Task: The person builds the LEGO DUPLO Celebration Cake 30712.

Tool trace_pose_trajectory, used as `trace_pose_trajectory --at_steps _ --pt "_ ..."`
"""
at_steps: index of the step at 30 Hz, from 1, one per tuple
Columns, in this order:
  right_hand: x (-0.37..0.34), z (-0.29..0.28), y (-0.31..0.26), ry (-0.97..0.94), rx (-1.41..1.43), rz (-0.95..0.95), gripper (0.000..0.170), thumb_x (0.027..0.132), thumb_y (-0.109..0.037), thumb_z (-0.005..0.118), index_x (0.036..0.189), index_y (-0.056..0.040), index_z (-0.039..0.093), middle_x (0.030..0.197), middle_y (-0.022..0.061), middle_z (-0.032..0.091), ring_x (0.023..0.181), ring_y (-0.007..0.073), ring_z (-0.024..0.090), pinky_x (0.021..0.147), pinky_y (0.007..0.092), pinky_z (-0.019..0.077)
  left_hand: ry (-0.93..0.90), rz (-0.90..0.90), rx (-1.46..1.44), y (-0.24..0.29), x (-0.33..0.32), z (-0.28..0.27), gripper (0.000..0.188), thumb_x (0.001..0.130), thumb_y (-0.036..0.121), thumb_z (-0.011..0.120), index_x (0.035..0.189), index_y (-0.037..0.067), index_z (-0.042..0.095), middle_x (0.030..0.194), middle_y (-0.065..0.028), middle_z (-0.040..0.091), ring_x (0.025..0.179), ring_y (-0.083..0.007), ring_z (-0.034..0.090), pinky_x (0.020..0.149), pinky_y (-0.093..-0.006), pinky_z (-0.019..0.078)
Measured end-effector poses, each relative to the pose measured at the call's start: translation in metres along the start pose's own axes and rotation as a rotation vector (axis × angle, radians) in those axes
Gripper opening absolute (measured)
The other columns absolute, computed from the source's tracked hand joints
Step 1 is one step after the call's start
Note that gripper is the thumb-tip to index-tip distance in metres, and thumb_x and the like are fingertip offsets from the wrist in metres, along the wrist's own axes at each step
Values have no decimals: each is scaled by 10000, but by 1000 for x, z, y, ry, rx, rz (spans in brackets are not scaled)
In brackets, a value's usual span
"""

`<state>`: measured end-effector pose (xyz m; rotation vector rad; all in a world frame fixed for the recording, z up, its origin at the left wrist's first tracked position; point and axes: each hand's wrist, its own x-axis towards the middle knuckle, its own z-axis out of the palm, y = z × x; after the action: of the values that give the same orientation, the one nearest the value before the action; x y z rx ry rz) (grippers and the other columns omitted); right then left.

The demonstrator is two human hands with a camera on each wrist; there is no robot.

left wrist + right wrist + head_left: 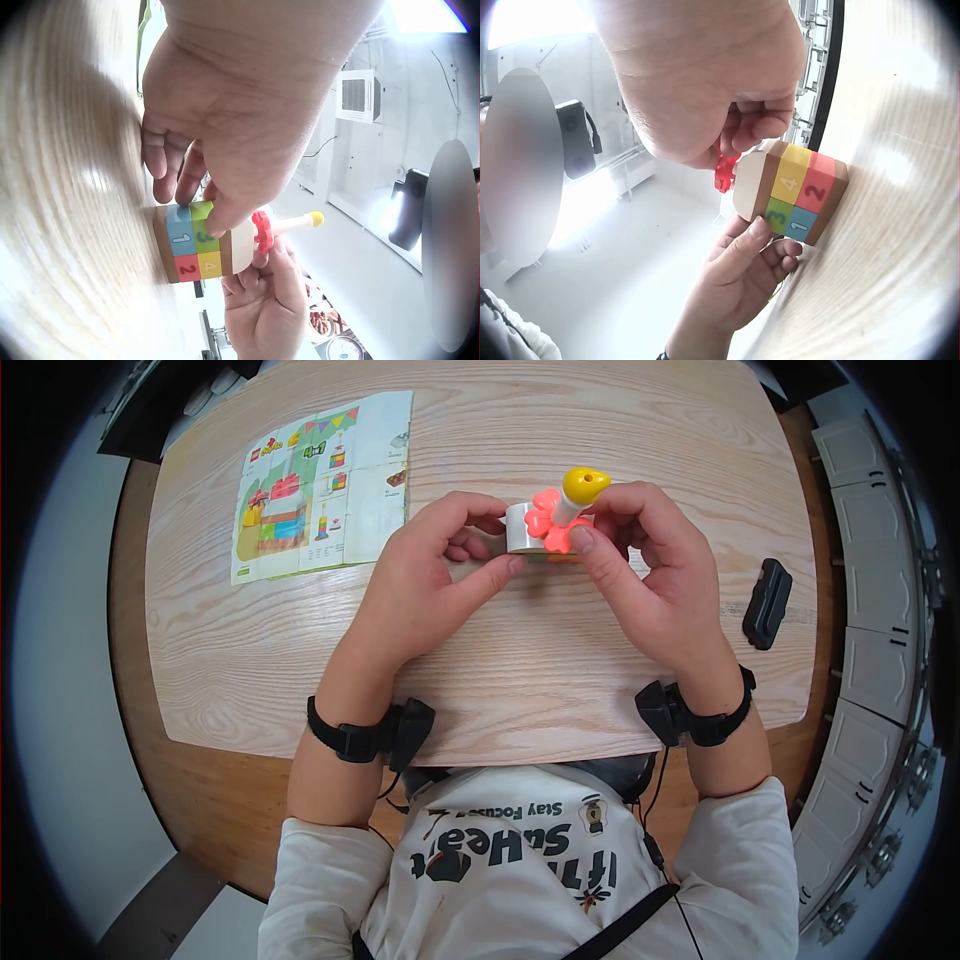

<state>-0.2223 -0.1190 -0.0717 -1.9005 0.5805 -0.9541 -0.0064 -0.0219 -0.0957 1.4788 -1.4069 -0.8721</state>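
A small stack of toy building bricks stands on the table before me. Its numbered bricks (801, 193) are red, yellow, blue and green, marked 1 to 4, between brown layers. A white rounded brick (520, 530) tops it. My left hand (415, 585) holds the stack at its left side, thumb on the green 3 brick (204, 225). Above the white brick sits a pink flower piece (541, 510), pinched by my right hand (660, 565) between thumb and fingers. A white candle (567, 512) with a yellow flame brick (583, 486) rises tilted from the flower.
An unfolded instruction sheet (375, 490) with pictures of brick builds lies at the back left of the table (480, 660). A black oblong object (767, 604) lies near the right edge. White cabinets (870, 600) stand beyond the table on the right.
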Motion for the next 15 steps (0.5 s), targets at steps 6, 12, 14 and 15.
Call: trace_pose_trajectory --at_steps 6,12,14,15 --pt "0 0 0 -1 5 -1 181 986 -93 743 1152 -29 712 847 3 640 718 65 566 637 225 467 1 -9 -5 -1 0 0 428 883 123 840 1266 54 660 1084 -47 719 909 -121 660 839 -282 527" --pt "0 0 -2 -3 0 5 180 985 -90 743 1151 -28 712 841 2 638 719 63 566 636 223 464 -3 -12 -6 0 0 0 427 887 128 838 1268 55 661 1081 -44 719 910 -120 660 843 -283 525" --pt "1 0 -2 -3 0 6 180 985 -89 743 1151 -27 712 841 2 639 717 63 566 636 223 464 -3 -10 2 1 0 0 426 888 129 838 1268 55 661 1081 -44 720 911 -119 660 844 -283 525" --pt "1 0 -1 -4 2 5 180 984 -88 742 1151 -27 712 842 2 639 716 64 565 636 223 464 -5 -11 4 1 0 0 426 887 128 838 1267 55 661 1082 -45 720 912 -119 661 844 -283 525"
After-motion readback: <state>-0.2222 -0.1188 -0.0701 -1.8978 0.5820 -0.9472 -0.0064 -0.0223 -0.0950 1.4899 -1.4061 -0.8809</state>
